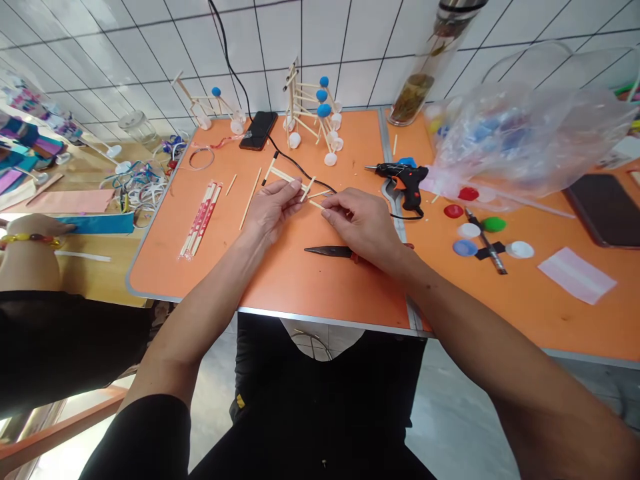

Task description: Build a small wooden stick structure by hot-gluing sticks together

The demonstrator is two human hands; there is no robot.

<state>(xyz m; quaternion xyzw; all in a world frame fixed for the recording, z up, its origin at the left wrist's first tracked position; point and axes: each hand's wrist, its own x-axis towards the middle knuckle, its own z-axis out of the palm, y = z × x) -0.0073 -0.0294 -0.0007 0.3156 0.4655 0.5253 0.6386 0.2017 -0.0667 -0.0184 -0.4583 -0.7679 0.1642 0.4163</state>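
Note:
Over the orange table, my left hand (274,208) is closed around a small frame of wooden sticks (281,175), with black tips at its far left end. My right hand (367,223) pinches the end of a thin wooden stick (317,204) close to the frame's right side. Whether that stick touches the frame cannot be made out. Under my right hand lies a pair of scissors (327,251), dark blades pointing left, handle mostly covered. A loose stick (250,199) and paper-wrapped chopsticks (201,220) lie left of my left hand.
Stick models with blue balls (324,110) and white caps stand by the tiled wall. A black glue gun (407,181), phone (259,130), coloured caps (465,248) and plastic bag (495,133) are around. At left, another person's hand (37,227) rests by blue paper (103,224).

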